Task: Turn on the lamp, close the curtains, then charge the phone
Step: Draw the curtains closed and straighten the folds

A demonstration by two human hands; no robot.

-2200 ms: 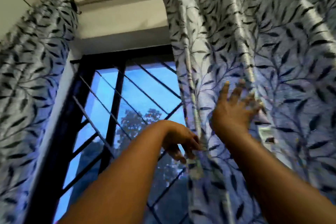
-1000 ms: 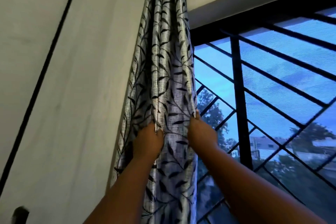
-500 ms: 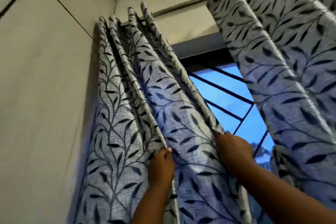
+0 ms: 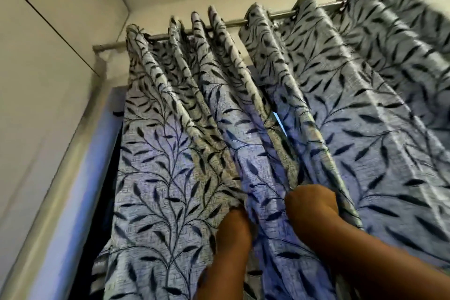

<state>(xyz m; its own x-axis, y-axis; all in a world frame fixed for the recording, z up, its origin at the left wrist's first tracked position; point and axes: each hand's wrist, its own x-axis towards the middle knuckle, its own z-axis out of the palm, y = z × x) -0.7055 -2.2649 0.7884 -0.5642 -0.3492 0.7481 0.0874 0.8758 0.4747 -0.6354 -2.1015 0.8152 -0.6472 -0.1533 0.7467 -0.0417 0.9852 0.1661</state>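
Soft, light grey leaf-print fabric curtain (image 4: 170,178) bunches easily; best held by its edge folds. Left hand (image 4: 233,229) and right hand (image 4: 310,207) both grip folds there.

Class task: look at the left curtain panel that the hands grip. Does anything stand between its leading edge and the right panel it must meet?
Nothing visible does. Both hands, left hand and right hand, grip the left curtain; only a thin window gap separates it from the right curtain.
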